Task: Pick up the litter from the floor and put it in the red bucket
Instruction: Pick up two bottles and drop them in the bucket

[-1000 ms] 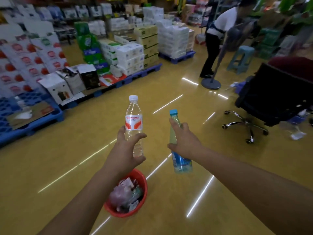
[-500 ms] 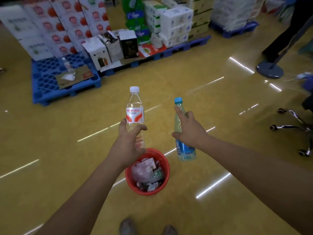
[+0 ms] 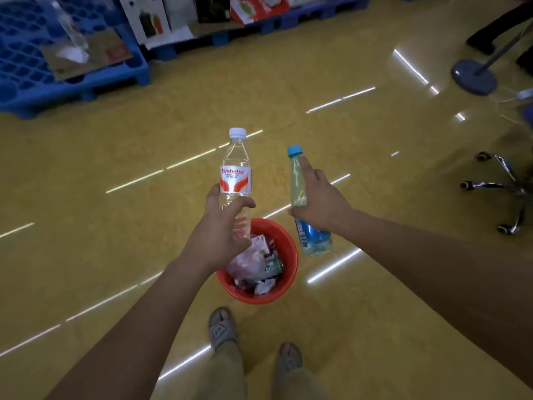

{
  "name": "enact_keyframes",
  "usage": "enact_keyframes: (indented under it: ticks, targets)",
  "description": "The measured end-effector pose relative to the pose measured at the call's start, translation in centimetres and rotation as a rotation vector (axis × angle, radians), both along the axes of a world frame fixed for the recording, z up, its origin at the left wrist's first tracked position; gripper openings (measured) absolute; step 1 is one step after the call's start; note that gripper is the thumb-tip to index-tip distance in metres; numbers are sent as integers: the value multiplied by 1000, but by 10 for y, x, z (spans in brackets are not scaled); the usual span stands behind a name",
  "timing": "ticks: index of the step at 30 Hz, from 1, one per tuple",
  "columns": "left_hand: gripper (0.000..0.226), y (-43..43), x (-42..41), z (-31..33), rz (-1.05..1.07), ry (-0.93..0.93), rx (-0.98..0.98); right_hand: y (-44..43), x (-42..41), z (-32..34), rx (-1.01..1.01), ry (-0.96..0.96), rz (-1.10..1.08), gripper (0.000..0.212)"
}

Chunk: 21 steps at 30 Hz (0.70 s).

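Observation:
My left hand (image 3: 223, 229) grips the lower half of a clear water bottle (image 3: 236, 168) with a white cap and a red and white label, held upright above the far left rim of the red bucket. My right hand (image 3: 323, 202) holds a slim bottle (image 3: 298, 183) with a blue cap, pale yellow-green liquid and a blue label, upright, just right of the bucket. The red bucket (image 3: 287, 287) stands on the yellow floor below my hands, holding crumpled wrappers and a pinkish bag.
My two sandalled feet (image 3: 222, 330) stand just behind the bucket. Blue pallets (image 3: 75, 82) with cartons run along the far left and top. A fan base (image 3: 474, 77) and office chair wheels (image 3: 504, 194) sit at the right.
The view has tilted down and closed in on the bucket, which now lies right under my hands. My feet have come into view. Both hands keep their bottles.

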<state>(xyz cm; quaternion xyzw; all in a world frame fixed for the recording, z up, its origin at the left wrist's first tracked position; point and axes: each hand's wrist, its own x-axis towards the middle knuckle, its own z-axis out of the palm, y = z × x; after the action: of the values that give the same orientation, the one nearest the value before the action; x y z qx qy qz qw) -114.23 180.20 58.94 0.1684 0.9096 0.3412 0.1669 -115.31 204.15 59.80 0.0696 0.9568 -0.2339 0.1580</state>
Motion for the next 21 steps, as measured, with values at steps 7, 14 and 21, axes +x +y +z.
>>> enact_keyframes:
  ticks: [7,14,21]
  targets:
    - [49,-18,-8,-76,-29,-90,115,-23,-24,-68,-47,-68,-81,122]
    - [70,-12,1,-169,127,-177,222,-18,-40,-172,-50,-139,-71,123]
    - [125,23,19,-281,366,-387,343,-11,-54,-287,-101,-80,4,92]
